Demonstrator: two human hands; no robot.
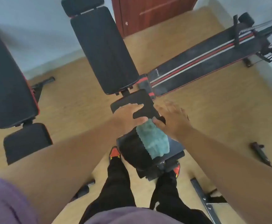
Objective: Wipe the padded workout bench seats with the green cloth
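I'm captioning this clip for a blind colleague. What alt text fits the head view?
Seen from above, a person's left hand rests on a black bench seat pad while the open right hand reaches toward a green cloth draped over a padded roller. More black benches stand on the wood floor.

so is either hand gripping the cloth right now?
No, the cloth lies draped over the roller pad; the left hand lies flat on the seat and the right hand is spread open beside it.
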